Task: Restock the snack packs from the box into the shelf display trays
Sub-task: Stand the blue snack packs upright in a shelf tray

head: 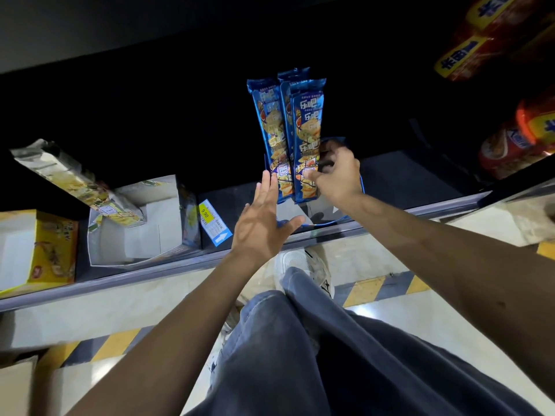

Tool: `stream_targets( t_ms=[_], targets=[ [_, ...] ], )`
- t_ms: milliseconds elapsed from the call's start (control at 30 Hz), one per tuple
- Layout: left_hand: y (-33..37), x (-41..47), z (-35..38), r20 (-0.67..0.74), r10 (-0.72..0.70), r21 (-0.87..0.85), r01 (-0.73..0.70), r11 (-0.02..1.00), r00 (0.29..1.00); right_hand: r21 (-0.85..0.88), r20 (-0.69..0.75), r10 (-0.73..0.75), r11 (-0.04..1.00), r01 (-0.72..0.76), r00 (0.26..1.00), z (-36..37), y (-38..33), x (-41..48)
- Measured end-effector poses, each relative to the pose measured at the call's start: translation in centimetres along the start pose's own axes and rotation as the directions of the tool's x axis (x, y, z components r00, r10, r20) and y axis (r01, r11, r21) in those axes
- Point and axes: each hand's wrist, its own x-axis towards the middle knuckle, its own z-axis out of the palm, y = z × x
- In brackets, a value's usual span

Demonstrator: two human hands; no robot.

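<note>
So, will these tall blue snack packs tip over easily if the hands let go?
Probably yes: the blue snack packs stand tall and narrow on end, and the left hand lies flat against one while the right hand pinches another, as if steadying them. The glossy film looks slippery. The crisps printed on them suggest light, brittle contents, so squeeze gently.

Blue snack packs point(271, 139): three, one left, one right point(309, 139), one behind point(292, 76).
Blue display tray point(330, 224): one.
Grey display tray point(162, 211): one.
Yellow display tray point(51, 250): one.
Yellow-white snack pack point(72, 178): one.
Price label point(210, 220): one.
Red-and-yellow packs point(468, 58), top right: two visible.
Red canisters point(507, 151): two; blurred.
Hands: two, left hand point(261, 226) and right hand point(336, 175).
Cardboard box point(15, 385): one, corner only.
</note>
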Motion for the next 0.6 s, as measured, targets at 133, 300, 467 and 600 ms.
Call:
stream_targets(
  t_ms=[133,300,467,600],
  targets=[
    [0.1,-0.1,-0.1,0.01,-0.009,0.021,0.009,1.0,1.0,-0.184,-0.007,-0.073,0.98,0.07,0.997,0.2,-0.1,-0.6],
    [0.3,-0.1,-0.2,0.006,-0.022,0.072,0.021,0.997,1.0,-0.328,0.034,-0.111,0.938,0.116,0.993,-0.3,-0.5,-1.1],
    [0.5,-0.1,-0.6,0.018,-0.033,0.133,0.031,0.991,0.999,-0.393,0.051,-0.118,0.911,0.129,0.992,-0.3,-0.7,-1.2],
    [0.7,-0.2,-0.8,0.022,-0.038,0.137,0.035,0.99,0.999,-0.409,0.048,-0.119,0.904,0.128,0.992,-0.3,-1.0,-1.4]
  ],
)
